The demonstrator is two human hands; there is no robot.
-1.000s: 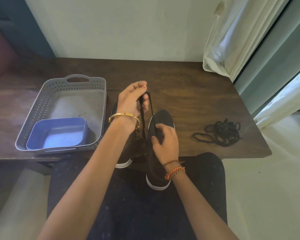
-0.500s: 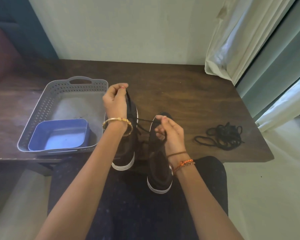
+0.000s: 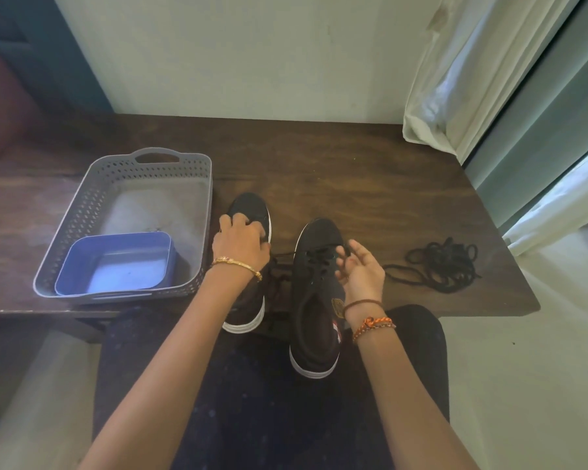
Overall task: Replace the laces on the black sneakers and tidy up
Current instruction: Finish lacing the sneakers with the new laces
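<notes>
At the table's (image 3: 370, 164) near-left corner sits a perforated grey plastic basket (image 3: 82, 218) holding a smooth blue tub (image 3: 116, 266). The left hand (image 3: 240, 244) grips the left sneaker's (image 3: 252, 212) matte black upper; the right hand (image 3: 362, 271) hovers loosely spread beside the right sneaker (image 3: 314, 300). Tangled black laces (image 3: 443, 262) lie near the right edge.

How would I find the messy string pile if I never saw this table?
Look at the dark wooden table, then its right end near the curtain. The loose black laces lie there in a tangle, apart from both sneakers and outside the basket.
</notes>
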